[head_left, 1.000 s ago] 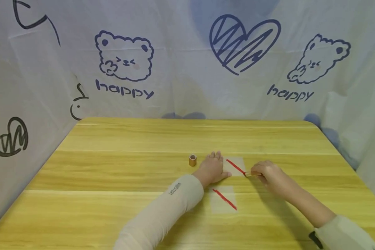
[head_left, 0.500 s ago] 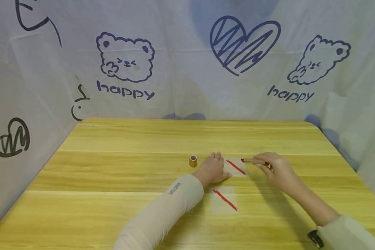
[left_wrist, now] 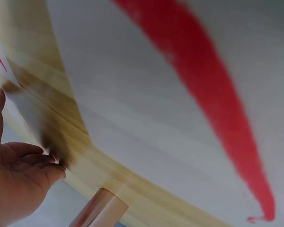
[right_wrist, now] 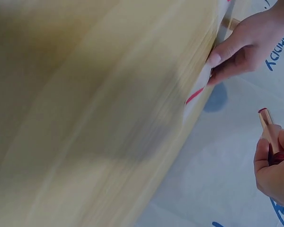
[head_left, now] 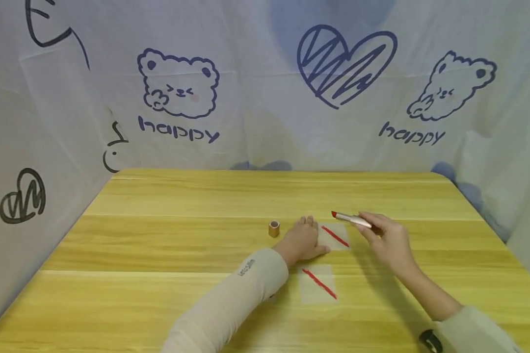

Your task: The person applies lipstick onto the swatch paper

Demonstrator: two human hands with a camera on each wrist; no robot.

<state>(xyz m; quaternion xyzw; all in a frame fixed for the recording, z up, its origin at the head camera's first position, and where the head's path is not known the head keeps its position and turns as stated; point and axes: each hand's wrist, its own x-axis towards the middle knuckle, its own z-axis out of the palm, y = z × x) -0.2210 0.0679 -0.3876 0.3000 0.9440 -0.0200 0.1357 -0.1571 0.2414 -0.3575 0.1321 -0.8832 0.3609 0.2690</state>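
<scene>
My right hand (head_left: pixel 390 245) pinches a lipstick (head_left: pixel 352 220) above the table, its red tip pointing left, clear of the paper. In the right wrist view the lipstick (right_wrist: pixel 270 132) shows a rose-gold case between thumb and fingers. My left hand (head_left: pixel 302 239) rests on the left edge of the far square of thin white paper (head_left: pixel 341 231), thumb spread toward me. One red diagonal stroke crosses that paper. A near paper square (head_left: pixel 310 291) carries a similar stroke; it looms large in the left wrist view. The copper-coloured lipstick cap (head_left: pixel 274 229) stands upright left of my left hand, open end up.
The wood-grain table (head_left: pixel 168 245) stretches to both sides. Behind it hangs a white cloth (head_left: pixel 256 98) with drawn bears, hearts and "happy" lettering. My left sleeve (head_left: pixel 238 299) passes left of the near paper. A small dark object (head_left: pixel 430 340) shows at my right cuff.
My right hand has lifted the lipstick off the lower right end of the far paper's stroke and moved it up and left above the paper. The left hand stays in place.
</scene>
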